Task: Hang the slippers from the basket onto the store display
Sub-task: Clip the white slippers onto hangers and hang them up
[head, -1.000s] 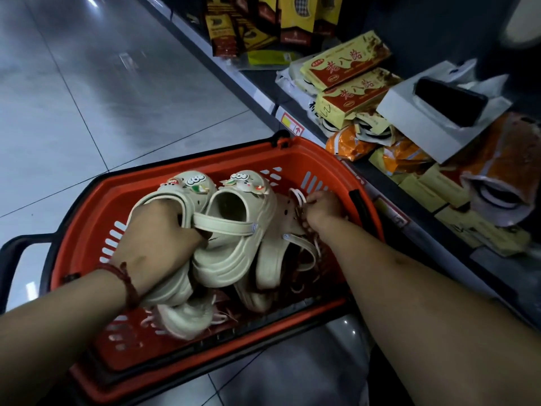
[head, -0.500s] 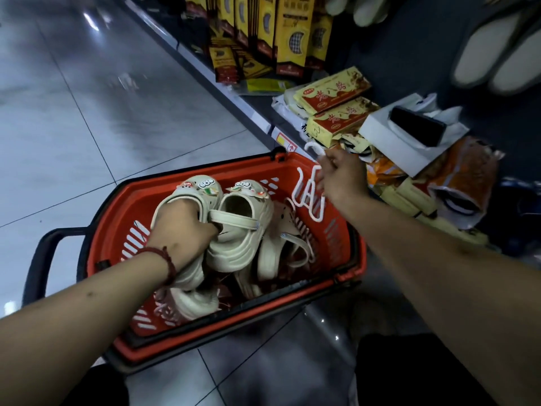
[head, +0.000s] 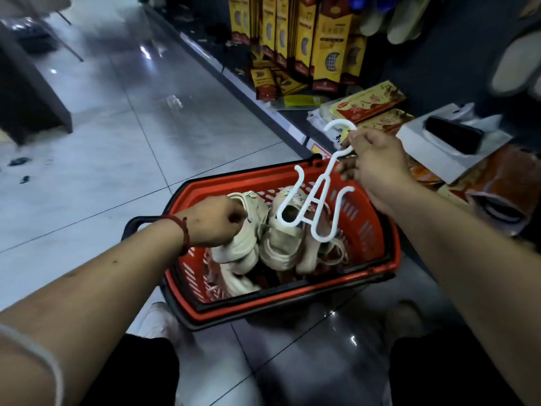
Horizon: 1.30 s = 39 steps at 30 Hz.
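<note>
A red basket stands on the floor with several cream slippers in it. My left hand is closed on a pair of cream slippers and holds them just above the others. My right hand pinches the neck of a white plastic hanger, which dangles over the basket's far right part. The hanger's hook sticks up past my fingers. Pale slippers hang on the dark display wall at the top right.
A low shelf runs along the right with yellow insole packs, flat boxes and a white box holding a black item. Grey tiled floor lies to the left. My legs and shoes are below the basket.
My right hand has lifted the white hanger out of the basket and up. My left hand has raised the pair of slippers. The view has pulled back and upward.
</note>
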Tool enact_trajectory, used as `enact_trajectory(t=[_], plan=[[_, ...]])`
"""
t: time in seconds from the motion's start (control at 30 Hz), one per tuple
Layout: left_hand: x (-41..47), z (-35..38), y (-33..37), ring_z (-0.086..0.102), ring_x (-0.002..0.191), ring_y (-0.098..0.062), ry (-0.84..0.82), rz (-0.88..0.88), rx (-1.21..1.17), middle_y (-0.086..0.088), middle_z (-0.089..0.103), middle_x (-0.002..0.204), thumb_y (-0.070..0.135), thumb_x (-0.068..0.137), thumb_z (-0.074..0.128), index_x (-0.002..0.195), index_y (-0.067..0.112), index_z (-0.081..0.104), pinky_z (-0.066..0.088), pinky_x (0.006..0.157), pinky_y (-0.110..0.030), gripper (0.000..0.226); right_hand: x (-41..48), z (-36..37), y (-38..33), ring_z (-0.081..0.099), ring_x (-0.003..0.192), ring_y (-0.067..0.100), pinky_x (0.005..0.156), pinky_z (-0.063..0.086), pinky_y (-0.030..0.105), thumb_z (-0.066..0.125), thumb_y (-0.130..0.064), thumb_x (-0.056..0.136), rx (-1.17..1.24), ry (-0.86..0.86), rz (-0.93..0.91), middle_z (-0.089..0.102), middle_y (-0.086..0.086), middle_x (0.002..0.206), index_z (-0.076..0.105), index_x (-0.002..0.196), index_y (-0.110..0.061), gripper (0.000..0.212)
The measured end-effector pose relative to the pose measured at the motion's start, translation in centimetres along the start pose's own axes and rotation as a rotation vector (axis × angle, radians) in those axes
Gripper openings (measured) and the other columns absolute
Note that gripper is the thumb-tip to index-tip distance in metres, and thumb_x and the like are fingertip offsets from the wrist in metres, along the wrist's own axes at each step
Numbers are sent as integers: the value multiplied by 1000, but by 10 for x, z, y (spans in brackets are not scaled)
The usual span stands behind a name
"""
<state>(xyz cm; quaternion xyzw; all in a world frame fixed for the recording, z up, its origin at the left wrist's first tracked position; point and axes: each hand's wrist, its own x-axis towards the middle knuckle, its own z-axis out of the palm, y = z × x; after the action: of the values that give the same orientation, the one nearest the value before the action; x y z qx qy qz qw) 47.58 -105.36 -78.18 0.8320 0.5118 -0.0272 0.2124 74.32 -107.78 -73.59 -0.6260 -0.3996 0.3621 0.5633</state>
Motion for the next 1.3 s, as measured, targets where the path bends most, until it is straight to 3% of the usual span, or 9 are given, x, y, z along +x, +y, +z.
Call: enact_trajectory(t=[0.13, 0.23, 0.33, 0.5, 0.63, 0.77, 0.93, 1.07, 1.3], plan=[[-2, 12, -30, 64, 88, -20, 244, -171, -29, -2, 71, 98, 19, 81, 65, 89, 14, 71, 48, 72, -28, 11, -1, 25, 7, 60, 49, 19, 47, 48, 29, 47, -17, 106, 46, -68, 88, 62, 9, 59, 59, 86, -9, 25], [8, 31, -44, 62, 103, -30, 160, -402, -135, -14, 63, 117, 45, 79, 76, 127, 3, 48, 45, 74, -31, 70, -3, 44, 11, 60, 48, 21, 47, 49, 29, 49, -16, 105, 81, -109, 144, 61, 11, 57, 60, 92, -3, 21], [18, 44, -53, 68, 97, -33, 17, -579, -358, -16, 67, 113, 70, 55, 73, 132, -2, 45, 48, 62, -26, 109, -7, 63, 9, 60, 48, 20, 45, 48, 27, 49, -14, 104, 117, -167, 183, 61, 13, 60, 60, 95, 0, 19], [22, 42, -66, 46, 51, -21, 64, -610, -838, -11, 53, 74, 6, 78, 52, 96, 11, 55, 40, 48, -26, 19, -8, 70, 10, 59, 48, 20, 46, 49, 27, 49, -15, 105, 96, -244, 184, 60, 11, 57, 60, 96, 0, 20], [23, 40, -74, 55, 52, -19, 28, -597, -821, -14, 59, 79, -1, 84, 70, 99, 15, 57, 46, 47, -27, 25, -6, 64, 19, 59, 49, 22, 48, 50, 30, 49, -17, 105, 40, -256, 201, 62, 9, 52, 60, 96, -2, 21], [18, 41, -53, 54, 36, -17, -137, -616, -671, -10, 62, 55, 6, 81, 77, 86, 0, 62, 41, 40, -22, 17, -7, 58, 25, 56, 46, 22, 44, 47, 28, 49, -15, 104, 16, -273, 210, 60, 15, 56, 59, 95, -1, 19], [21, 31, -13, 68, 90, -35, 250, -457, -382, -20, 70, 104, 20, 86, 63, 112, 2, 59, 43, 65, -29, 32, -9, 49, 22, 56, 43, 22, 41, 45, 26, 51, -14, 102, -51, -293, 196, 60, 16, 55, 60, 95, 0, 18], [7, 4, 17, 53, 67, -19, 468, -194, -294, -5, 58, 85, 10, 89, 55, 124, 10, 39, 32, 52, -25, 39, -10, 43, 16, 53, 41, 24, 40, 41, 25, 52, -10, 99, -54, -312, 202, 59, 17, 53, 60, 93, 2, 15], [-6, -23, 45, 54, 86, -22, 532, 14, -227, -7, 57, 104, 6, 86, 60, 137, 17, 33, 42, 72, -31, 59, -7, 33, 6, 55, 48, 29, 52, 47, 37, 51, -10, 100, 17, -176, 114, 61, 16, 50, 63, 94, 2, 18]])
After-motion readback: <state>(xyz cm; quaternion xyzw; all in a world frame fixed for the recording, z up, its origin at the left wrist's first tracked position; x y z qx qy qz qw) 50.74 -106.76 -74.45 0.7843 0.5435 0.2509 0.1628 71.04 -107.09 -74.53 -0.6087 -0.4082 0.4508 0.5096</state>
